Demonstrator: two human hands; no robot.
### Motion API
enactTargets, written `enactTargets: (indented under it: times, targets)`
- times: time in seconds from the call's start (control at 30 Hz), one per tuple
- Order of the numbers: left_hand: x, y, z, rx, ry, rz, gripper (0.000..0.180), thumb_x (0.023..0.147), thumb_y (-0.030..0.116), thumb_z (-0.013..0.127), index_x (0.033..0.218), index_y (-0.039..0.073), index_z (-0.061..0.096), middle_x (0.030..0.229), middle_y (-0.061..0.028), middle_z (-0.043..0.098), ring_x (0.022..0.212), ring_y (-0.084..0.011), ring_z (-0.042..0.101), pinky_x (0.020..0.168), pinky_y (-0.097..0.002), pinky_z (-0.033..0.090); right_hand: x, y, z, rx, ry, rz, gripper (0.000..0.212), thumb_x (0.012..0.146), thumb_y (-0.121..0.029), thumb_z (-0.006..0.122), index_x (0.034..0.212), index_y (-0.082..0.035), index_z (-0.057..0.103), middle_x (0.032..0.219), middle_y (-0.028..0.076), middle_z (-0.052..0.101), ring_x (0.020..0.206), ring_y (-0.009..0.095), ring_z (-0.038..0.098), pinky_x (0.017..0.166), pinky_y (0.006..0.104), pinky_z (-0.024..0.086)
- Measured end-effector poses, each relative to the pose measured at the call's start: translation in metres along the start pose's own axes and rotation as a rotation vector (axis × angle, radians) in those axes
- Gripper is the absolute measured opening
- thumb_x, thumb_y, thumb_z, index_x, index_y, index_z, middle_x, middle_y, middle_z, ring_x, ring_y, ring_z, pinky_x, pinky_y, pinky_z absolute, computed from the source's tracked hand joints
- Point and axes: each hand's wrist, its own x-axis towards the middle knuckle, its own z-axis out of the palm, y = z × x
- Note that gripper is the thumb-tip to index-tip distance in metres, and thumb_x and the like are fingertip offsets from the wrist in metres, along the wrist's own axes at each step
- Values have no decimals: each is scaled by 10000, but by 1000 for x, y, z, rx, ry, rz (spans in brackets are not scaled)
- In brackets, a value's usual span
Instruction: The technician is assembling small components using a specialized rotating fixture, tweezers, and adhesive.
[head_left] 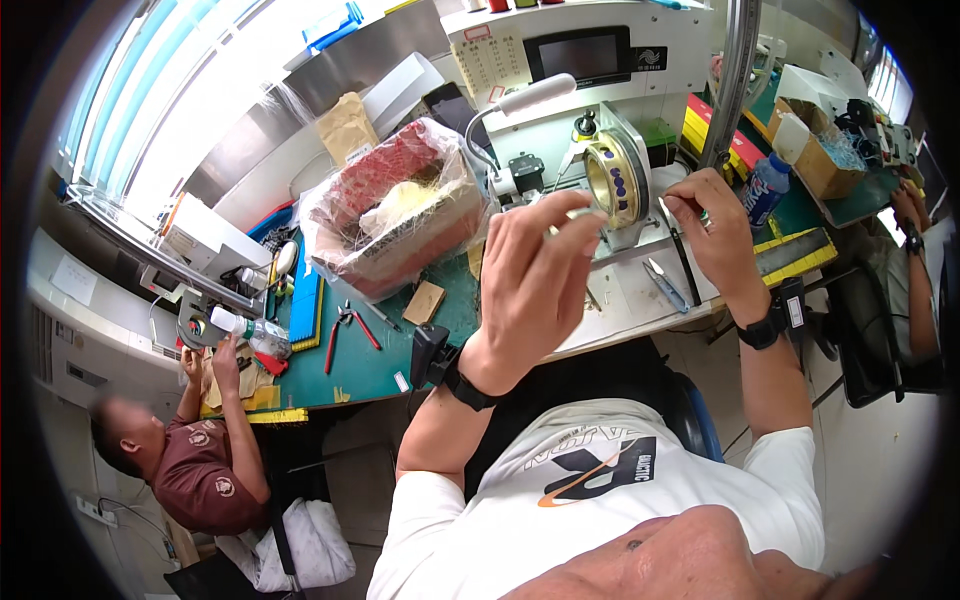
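Note:
My left hand [535, 285] is raised in front of a white bench machine [645, 85], its fingers curled and thumb and fingertips close together. Right beside those fingertips is the machine's upright brass-coloured ring [618, 180] with dark purple marks, partly hidden by the hand. My right hand [715, 240] is at the right of the ring, apart from it, with thumb and forefinger pinched. Anything in either pinch is too small to make out. Below, on the white base, lie a small pointed tool with blue-grey handles [667, 287] and a slim black stick [684, 262].
A plastic-lined box [390, 255] of pale tangled strands stands left on the green bench [375, 380]. Red-handled pliers [345, 330] and a small brown block [424, 302] lie nearby. A blue bottle [765, 190] stands at right. People work at far left and far right.

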Motion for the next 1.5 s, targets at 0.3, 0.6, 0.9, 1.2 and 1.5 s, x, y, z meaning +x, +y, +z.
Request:
enactTargets:
  times: [0.3, 0.6, 0.9, 1.2, 1.5]
  targets:
    - [39, 102, -66, -85, -26, 193, 98, 918, 212, 808, 907, 124, 849, 1009, -4, 807, 754, -87, 587, 682, -289, 362, -12, -43, -8, 76, -19, -32, 88, 1008, -30, 810, 1075, -17, 755, 1001, 94, 704, 909, 245, 688, 814, 358, 554]
    - [48, 46, -34, -267, 41, -21, 222, 916, -45, 829, 1112, 51, 789, 1109, -106, 808, 896, -220, 734, 772, -329, 519, -21, -60, -9, 267, -50, 39, 84, 1008, -88, 833, 1060, -51, 778, 1013, 67, 746, 906, 205, 673, 811, 325, 531]
    - [-14, 21, 37, -363, -132, -367, 186, 964, 5, 811, 1124, 38, 722, 1046, -133, 719, 954, -368, 688, 857, -458, 536, -28, -55, 2, 390, -42, 189, 117, 1045, -136, 817, 1064, -29, 774, 1029, 52, 734, 888, 143, 622, 763, 286, 482]
    - [-26, 20, 42, -337, -87, -315, 199, 944, -36, 799, 1106, 37, 710, 1018, -119, 710, 934, -351, 676, 848, -455, 524, -18, -1, 0, -187, 118, -5, 196, 1065, -218, 763, 1052, -25, 798, 1220, 145, 725, 1124, 321, 661, 1024, 441, 504]
    - [-47, -9, 47, -155, -231, -206, 122, 958, -6, 776, 1045, 35, 702, 960, -118, 686, 892, -334, 677, 815, -446, 526, -9, 83, -24, -497, 172, 267, 217, 1013, -208, 778, 1022, 3, 825, 1090, 169, 714, 965, 403, 732, 840, 492, 586]
